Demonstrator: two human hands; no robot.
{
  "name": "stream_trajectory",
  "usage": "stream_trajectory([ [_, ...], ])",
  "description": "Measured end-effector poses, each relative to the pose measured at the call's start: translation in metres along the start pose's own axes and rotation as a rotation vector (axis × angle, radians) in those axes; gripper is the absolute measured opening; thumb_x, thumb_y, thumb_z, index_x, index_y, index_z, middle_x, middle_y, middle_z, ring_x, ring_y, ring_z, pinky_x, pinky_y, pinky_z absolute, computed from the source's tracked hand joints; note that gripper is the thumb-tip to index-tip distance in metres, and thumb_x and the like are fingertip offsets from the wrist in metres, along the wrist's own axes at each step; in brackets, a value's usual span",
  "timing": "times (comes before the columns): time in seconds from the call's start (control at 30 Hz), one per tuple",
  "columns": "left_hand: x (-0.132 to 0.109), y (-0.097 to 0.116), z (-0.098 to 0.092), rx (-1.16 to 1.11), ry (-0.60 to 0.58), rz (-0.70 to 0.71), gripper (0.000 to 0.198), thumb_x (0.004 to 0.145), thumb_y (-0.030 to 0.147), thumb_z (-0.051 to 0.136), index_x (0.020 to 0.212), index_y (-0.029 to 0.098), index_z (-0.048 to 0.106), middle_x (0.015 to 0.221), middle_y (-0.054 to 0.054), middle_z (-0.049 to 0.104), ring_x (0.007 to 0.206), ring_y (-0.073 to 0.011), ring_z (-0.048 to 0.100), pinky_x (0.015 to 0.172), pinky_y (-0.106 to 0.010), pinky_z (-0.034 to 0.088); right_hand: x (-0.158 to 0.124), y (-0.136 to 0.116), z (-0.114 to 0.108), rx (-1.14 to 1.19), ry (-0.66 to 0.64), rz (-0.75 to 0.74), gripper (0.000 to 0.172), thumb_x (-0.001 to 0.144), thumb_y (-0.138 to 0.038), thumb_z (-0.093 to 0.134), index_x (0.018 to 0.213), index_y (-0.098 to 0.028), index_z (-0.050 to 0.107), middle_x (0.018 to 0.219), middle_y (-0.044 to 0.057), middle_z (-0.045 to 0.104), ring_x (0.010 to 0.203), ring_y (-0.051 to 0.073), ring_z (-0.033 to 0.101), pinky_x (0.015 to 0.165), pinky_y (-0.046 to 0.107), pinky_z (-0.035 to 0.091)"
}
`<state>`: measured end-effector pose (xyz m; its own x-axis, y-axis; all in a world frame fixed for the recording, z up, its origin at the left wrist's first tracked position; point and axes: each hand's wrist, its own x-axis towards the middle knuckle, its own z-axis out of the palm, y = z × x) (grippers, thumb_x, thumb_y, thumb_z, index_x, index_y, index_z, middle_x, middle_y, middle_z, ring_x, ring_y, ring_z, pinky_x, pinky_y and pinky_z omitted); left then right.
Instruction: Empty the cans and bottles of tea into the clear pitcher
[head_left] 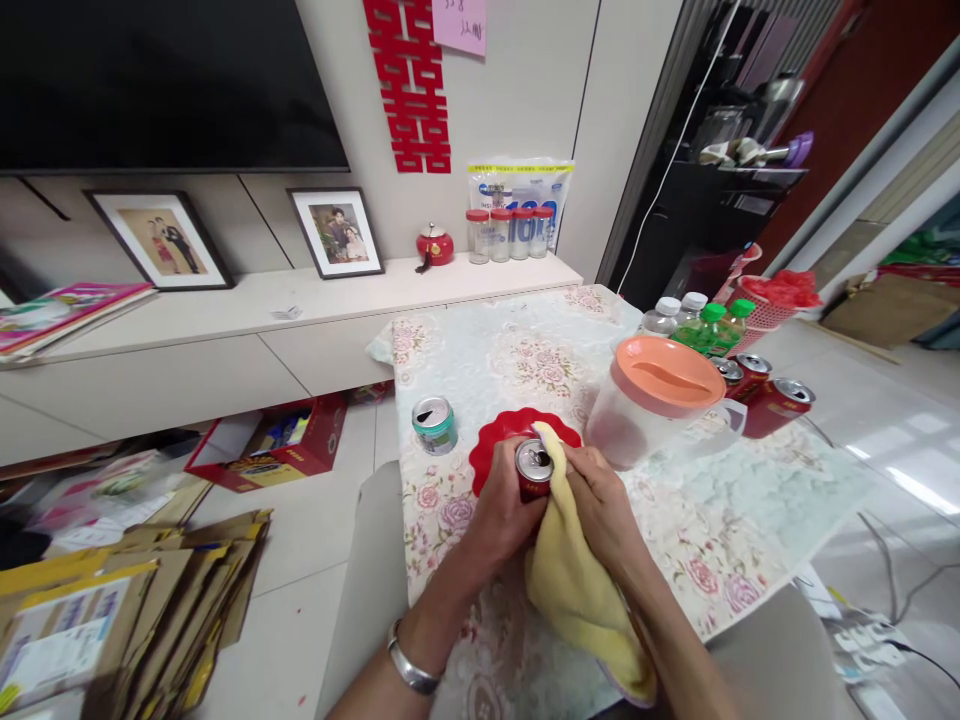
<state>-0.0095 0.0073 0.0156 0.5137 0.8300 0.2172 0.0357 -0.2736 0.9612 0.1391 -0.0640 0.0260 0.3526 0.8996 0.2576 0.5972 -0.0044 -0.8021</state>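
Note:
My left hand (501, 510) is wrapped round an opened red drink can (534, 484), held upright with its silver top facing me. In my right hand (600, 500) is a yellow cloth (574, 580), its upper edge pressed against the can's right side and its lower end hanging down over my forearm. Just behind the can lies a scalloped red plate (491, 448) on the flowered tablecloth, partly covered by my hands. An opened teal can (434, 426) stands left of the plate. To the right of my hands is a clear pitcher (626, 425) with an orange lid.
Beyond the pitcher stand several red cans (780, 408) and bottles with green caps (712, 325) and white caps. Against the wall, a low cabinet (247, 320) carries framed photos, a red pot (435, 245) and glass jars. Cardboard packaging (150, 620) is piled on the floor at left.

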Motion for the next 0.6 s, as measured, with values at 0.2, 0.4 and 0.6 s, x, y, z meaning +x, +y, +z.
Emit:
stream_trajectory([
  [0.2,-0.003,-0.008,0.004,0.053,0.010,0.055,0.066,0.081,0.017,0.075,0.139,0.021,0.044,0.143,-0.016,0.059,0.135,-0.0324,0.060,0.117,-0.053,0.048,0.008,0.020,0.010,-0.061,-0.092,0.077,0.031,0.105,-0.045,0.060,0.103,-0.015,0.068,0.096,0.003,0.068,0.087,0.015,0.066,0.082,0.034,0.058],
  [0.4,-0.003,-0.007,0.005,0.080,0.060,-0.048,0.065,0.083,0.023,0.077,0.139,0.020,0.044,0.139,-0.016,0.060,0.133,-0.0325,0.061,0.114,-0.052,0.050,-0.010,0.014,0.015,-0.162,-0.089,0.123,0.027,0.104,-0.041,0.062,0.094,-0.015,0.064,0.087,0.000,0.063,0.075,0.012,0.060,0.072,0.029,0.055],
  [0.6,0.002,-0.005,0.005,0.126,0.125,0.004,0.074,0.077,0.030,0.085,0.140,0.021,0.049,0.138,-0.014,0.058,0.134,-0.0356,0.058,0.114,-0.054,0.047,-0.035,-0.026,0.006,-0.099,-0.003,0.009,0.026,0.101,-0.027,0.044,0.086,-0.019,0.063,0.084,0.006,0.062,0.074,0.017,0.059,0.067,0.033,0.049],
])
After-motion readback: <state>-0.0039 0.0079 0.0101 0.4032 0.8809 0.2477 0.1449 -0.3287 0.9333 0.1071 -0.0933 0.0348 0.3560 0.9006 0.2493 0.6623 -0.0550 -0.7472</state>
